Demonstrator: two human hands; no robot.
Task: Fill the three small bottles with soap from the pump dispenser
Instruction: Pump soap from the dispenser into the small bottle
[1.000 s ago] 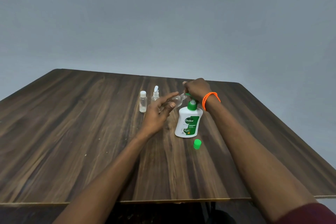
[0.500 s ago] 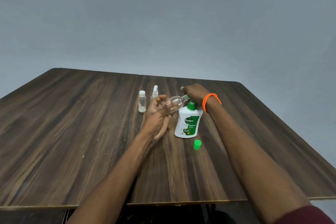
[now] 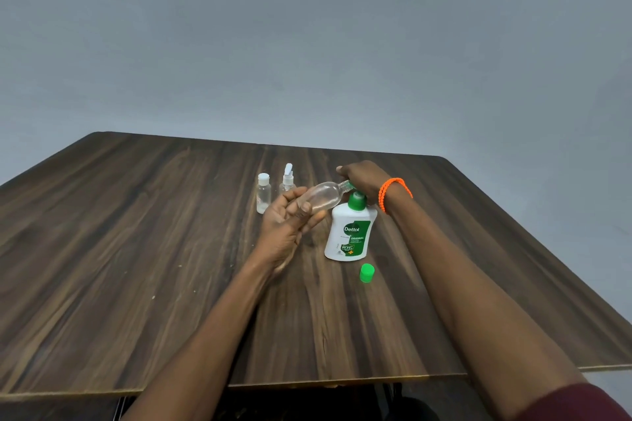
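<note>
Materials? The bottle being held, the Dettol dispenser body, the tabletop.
Held bottle: clear, glossy, likely plastic; the left hand shows through it. Dettol dispenser: opaque white plastic with a slight sheen, printed label, green collar. Tabletop: dark wood-grain, matte, probably laminate; a pale thin edge shows at the front.

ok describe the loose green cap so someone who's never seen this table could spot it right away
Start at the wooden table and find the white pump dispenser with the green label, standing near its middle. Just in front of the dispenser's base, towards the person, sits the green cap, alone on bare wood. It is the only small, solid bright-green piece lying loose; the small bottles nearby are clear.
</note>
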